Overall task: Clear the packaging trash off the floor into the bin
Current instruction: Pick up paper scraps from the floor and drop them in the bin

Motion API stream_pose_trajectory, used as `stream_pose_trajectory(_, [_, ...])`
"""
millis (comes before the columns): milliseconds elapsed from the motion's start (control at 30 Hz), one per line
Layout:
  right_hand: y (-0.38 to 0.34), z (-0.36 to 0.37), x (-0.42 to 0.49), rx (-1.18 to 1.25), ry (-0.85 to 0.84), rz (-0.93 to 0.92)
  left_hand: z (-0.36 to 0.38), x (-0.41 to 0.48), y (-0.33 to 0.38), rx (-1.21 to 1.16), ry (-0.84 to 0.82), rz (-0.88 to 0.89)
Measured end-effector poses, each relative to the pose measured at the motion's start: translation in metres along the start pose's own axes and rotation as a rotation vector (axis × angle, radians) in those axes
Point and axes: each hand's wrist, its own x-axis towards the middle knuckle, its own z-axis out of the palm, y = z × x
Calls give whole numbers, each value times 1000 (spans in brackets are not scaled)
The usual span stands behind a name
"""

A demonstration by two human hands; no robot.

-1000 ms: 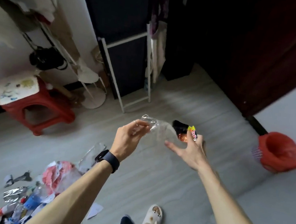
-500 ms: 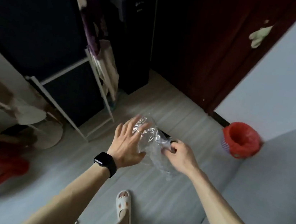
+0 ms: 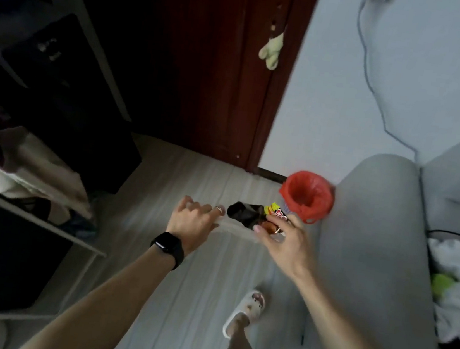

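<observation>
Our right hand (image 3: 286, 247) has fingers and thumb clamped round the printed end of the crumpled black snack wrapper with yellow and red lettering (image 3: 247, 214), held up in the air. Our left hand (image 3: 191, 222) sits just beside the wrapper's black end with its fingers curled. A pale film may run between the two hands, but through the blur we can't tell whether the left grips anything.

Just beyond the wrapper is the round bin lined with a red plastic bag (image 3: 322, 208), standing on the pale grey plank floor (image 3: 180, 279) against the grey fabric sofa arm (image 3: 374, 246). The liner sags inward, so the mouth looks narrow. We'd best bring the right hand squarely over it, dip low, and only then let go, since light packaging flutters.
</observation>
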Motion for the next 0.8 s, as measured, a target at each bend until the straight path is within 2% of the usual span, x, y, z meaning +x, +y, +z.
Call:
stream_pose_trajectory(100, [48, -8, 53, -38, 142, 4, 14, 67, 4, 81, -73, -37])
stream_pose_trajectory(200, [94, -14, 105, -64, 161, 57, 30, 129, 9, 102, -132, -76])
stream_pose_trajectory(333, [141, -23, 159, -139, 104, 142, 49, 203, 20, 77, -199, -151])
stream_pose_trajectory(533, [197, -20, 244, -283, 10, 272, 78, 318, 38, 33, -267, -153])
stream_pose_trajectory(700, [248, 14, 317, -360, -93, 288, 134, 420, 47, -64, -326, -108])
stream_pose_trajectory(800, [292, 42, 349, -373, -153, 329, 184, 475, 55, -181, -389, -163])
